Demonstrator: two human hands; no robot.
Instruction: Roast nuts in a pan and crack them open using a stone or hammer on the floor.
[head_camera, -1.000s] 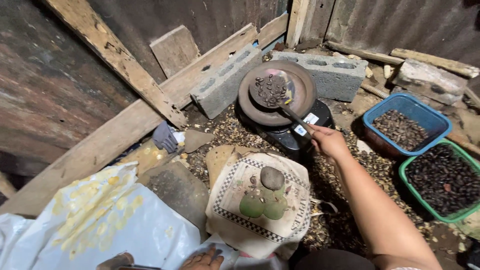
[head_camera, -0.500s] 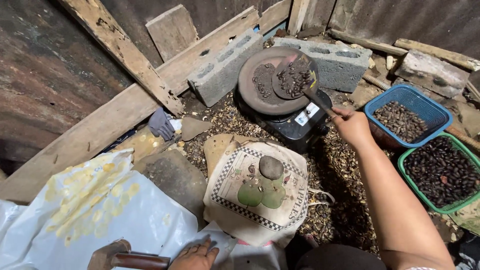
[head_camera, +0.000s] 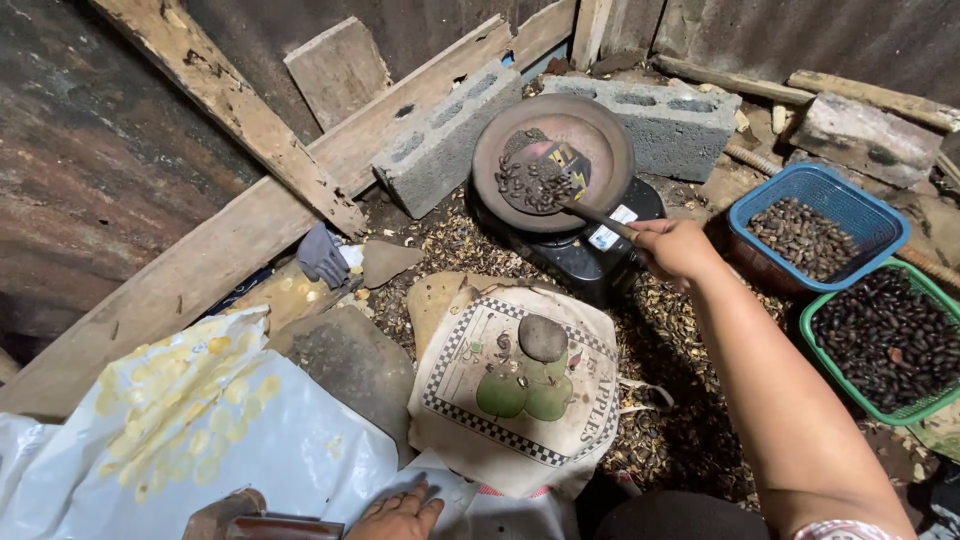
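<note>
Here, in the head view:
- the right hand (head_camera: 672, 247) is clamped on the handle of a scoop (head_camera: 545, 175) heaped with dark seeds, held over the round pan (head_camera: 600, 130) on the black burner (head_camera: 560, 255)
- the left hand (head_camera: 400, 515) lies flat, fingers spread, on white sheeting (head_camera: 300, 450) at the bottom edge
- a blue basket (head_camera: 850, 200) and a green basket (head_camera: 815, 345) of seeds stand just right of the arm

Concrete blocks (head_camera: 672, 118), blue basket (head_camera: 838, 196), green basket (head_camera: 812, 330)

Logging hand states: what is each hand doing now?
Left hand: open, flat on white plastic sheet.
Right hand: closed around dark stirring tool's handle.
</note>
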